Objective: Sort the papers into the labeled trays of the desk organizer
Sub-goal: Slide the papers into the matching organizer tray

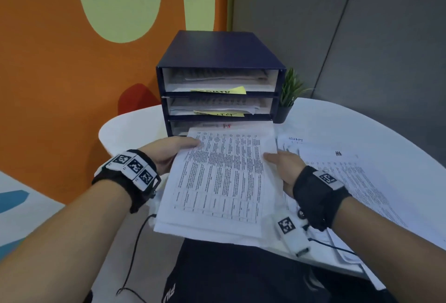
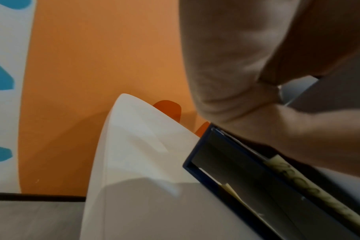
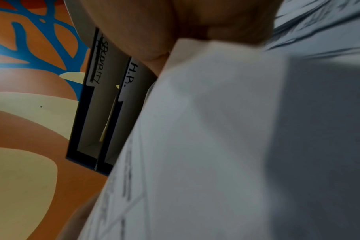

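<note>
A dark blue desk organizer [image 1: 217,61] with three stacked trays stands at the back of the white table [image 1: 362,129]; yellow sticky labels [image 1: 220,91] hang on the upper two trays. I hold a stack of printed table sheets [image 1: 222,179] in front of the bottom tray, its far edge at the tray mouth. My left hand [image 1: 171,150] grips the stack's left edge, thumb on top. My right hand [image 1: 283,165] grips the right edge, thumb on the top sheet. In the right wrist view the labels [image 3: 97,61] read SECURITY and H.R. beside the paper [image 3: 216,146].
More printed sheets [image 1: 350,177] lie spread on the table to the right. A small potted plant [image 1: 288,97] stands right of the organizer. An orange and green wall [image 1: 60,61] is on the left, a grey partition [image 1: 362,25] behind. Cables hang near my lap.
</note>
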The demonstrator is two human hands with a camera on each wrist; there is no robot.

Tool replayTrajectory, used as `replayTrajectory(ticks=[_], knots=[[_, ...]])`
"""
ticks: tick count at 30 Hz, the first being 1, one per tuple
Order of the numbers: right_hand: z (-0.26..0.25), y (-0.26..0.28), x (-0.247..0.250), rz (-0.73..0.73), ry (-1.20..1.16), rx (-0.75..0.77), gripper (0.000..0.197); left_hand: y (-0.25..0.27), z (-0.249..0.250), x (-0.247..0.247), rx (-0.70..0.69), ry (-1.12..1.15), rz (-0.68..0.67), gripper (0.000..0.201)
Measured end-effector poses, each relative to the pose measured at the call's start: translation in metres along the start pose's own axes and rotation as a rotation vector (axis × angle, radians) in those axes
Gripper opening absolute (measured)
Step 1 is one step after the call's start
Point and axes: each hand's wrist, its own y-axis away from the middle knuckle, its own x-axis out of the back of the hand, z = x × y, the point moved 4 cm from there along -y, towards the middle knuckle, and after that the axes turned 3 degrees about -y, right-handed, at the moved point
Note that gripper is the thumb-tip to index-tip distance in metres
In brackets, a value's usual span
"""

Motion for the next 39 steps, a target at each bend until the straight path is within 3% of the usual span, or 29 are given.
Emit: replayTrajectory(ticks=[2, 3, 5, 7, 8, 9, 12, 14, 16, 17, 20, 23, 26, 29, 32, 36, 39], knots=[[-0.012, -0.004, -0.008, 0.006, 0.028, 0.011, 0.014, 0.003, -0.003, 0.008, 0.023, 0.008, -0.043, 0.029], [-0.018, -0.004, -0.011, 0.016, 0.072, 0.027, 0.01, 0.003, -0.004, 0.012, 0.022, 0.01, -0.057, 0.031], [-0.033, 0.002, -0.018, 0.028, 0.191, 0.045, 0.021, 0.003, -0.008, 0.02, 0.006, 0.007, -0.081, 0.041], [-0.042, 0.001, -0.026, 0.028, 0.142, 0.046, 0.021, 0.003, -0.01, 0.029, -0.023, 0.003, -0.056, 0.049], [-0.044, 0.003, -0.03, 0.016, 0.115, 0.05, 0.037, 0.001, -0.011, 0.033, -0.028, 0.038, -0.036, 0.047], [-0.041, 0.001, -0.032, -0.017, 0.041, 0.014, 0.059, 0.0, -0.011, 0.037, -0.041, 0.078, -0.004, 0.044], [-0.033, 0.0, -0.039, -0.128, -0.183, -0.071, 0.04, -0.006, -0.001, 0.049, -0.182, 0.0, 0.211, 0.036], [-0.026, 0.002, -0.039, -0.159, -0.125, -0.051, 0.038, -0.009, 0.007, 0.049, -0.271, -0.102, 0.352, 0.032], [-0.022, 0.003, -0.035, -0.134, -0.078, 0.016, 0.037, -0.012, 0.011, 0.042, -0.297, -0.04, 0.423, 0.026], [-0.019, 0.0, -0.033, -0.113, -0.047, 0.044, 0.035, -0.013, 0.011, 0.039, -0.295, 0.005, 0.428, 0.028], [-0.029, -0.005, -0.027, -0.003, 0.017, 0.109, 0.033, -0.016, 0.007, 0.022, -0.199, 0.256, 0.201, 0.036], [-0.043, -0.013, -0.02, 0.08, -0.019, 0.082, 0.05, -0.008, 0.002, 0.013, -0.11, 0.122, 0.122, 0.022], [-0.045, -0.018, -0.018, 0.092, -0.063, 0.025, 0.04, -0.009, -0.007, 0.019, -0.046, 0.044, 0.169, 0.024], [-0.031, -0.007, -0.019, -0.034, -0.168, -0.1, 0.017, -0.009, -0.006, 0.026, -0.051, 0.089, 0.292, 0.013], [-0.023, -0.008, -0.015, -0.051, -0.127, -0.057, 0.006, -0.014, -0.001, 0.023, -0.086, 0.165, 0.345, 0.014], [-0.033, -0.015, -0.02, -0.026, -0.396, 0.017, 0.005, -0.013, 0.002, 0.015, -0.138, 0.384, 0.362, 0.034], [-0.042, -0.019, -0.034, -0.178, -0.621, 0.022, 0.016, -0.006, -0.003, 0.015, -0.085, 0.383, 0.37, 0.053]])
